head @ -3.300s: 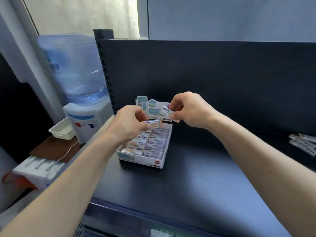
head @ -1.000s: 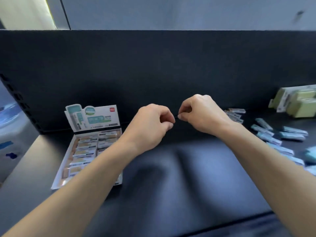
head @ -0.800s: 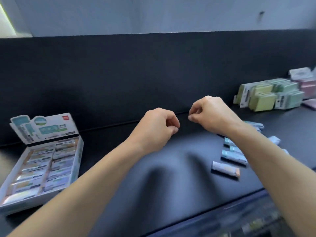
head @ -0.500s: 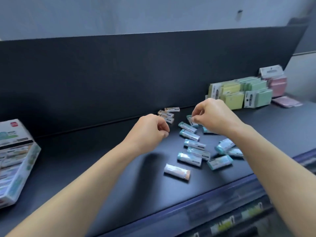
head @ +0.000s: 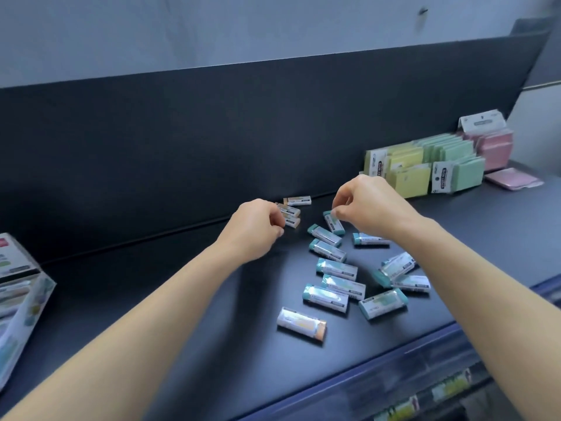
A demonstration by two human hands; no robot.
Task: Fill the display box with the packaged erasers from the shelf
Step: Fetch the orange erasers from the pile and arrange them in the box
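Head camera looks down along a dark shelf (head: pixel 182 299), and we see both bare forearms reaching out over it. Our left hand (head: pixel 258 229) hangs knuckles-up with its fingers curled in toward the palm. The fingertips sit just beside two orange-ended erasers (head: pixel 292 221) that lie one against the other near the back panel (head: pixel 182 132). We see nothing held in that hand, and we cannot tell whether the fingertips touch the nearer packet. A third orange-ended packet (head: pixel 297 201) lies a little further back, right against the panel.

Our right hand (head: pixel 370 205) is lowered over a teal-ended eraser (head: pixel 334 224). Thumb and forefinger are drawn together on its far end and the other fingers are folded under. The packet itself lies flat on the shelf.

Nearer to us the loose erasers (head: pixel 337 270) are spread over the shelf in shiny wrappers, mostly teal-ended. Some touch or overlap and they point every which way, with a few lying under our right forearm. One orange-ended packet (head: pixel 302 324) lies alone nearest the shelf's front edge.

At the far left edge the display box (head: pixel 18 287) stands well apart from both hands and is partly cut off by the frame. Rows of packets show inside it, but blur keeps us from counting them.

To the right, against the panel, packs of yellow and green sticky notes (head: pixel 425 168) stand in a row. Pink packs (head: pixel 498 147) stand beyond them.
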